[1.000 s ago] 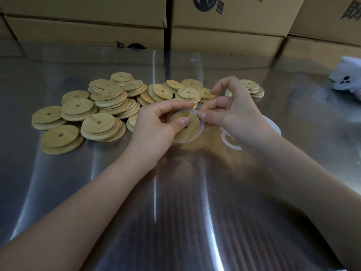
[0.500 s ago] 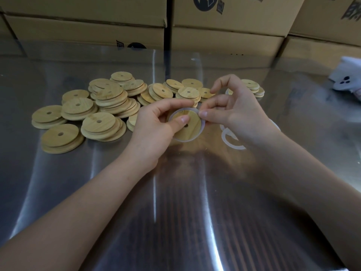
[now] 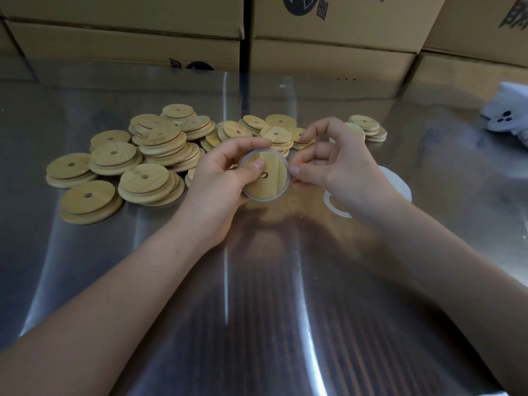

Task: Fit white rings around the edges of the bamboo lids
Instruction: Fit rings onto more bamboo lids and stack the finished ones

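shiny table (image 3: pixel 257 310), cardboard boxes (image 3: pixel 128 47) behind (stacked), left hand (image 3: pixel 217 181) gripping bamboo lid (image 3: pixel 271 180), right hand (image 3: pixel 343 164) pinching white ring (image 3: pixel 263 199)

Print on cardboard boxes (image 3: pixel 331 57) (cropped, partial logos): nothing legible.

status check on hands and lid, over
Left hand grips bamboo lid, thumb on its face. Right hand pinches white ring at lid's right edge. Ring looks round the rim; full seating unclear. Nothing blocking.

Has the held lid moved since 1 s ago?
Yes, slightly. The lid has shifted left, toward the lid pile; its gap to the loose ring is wider.
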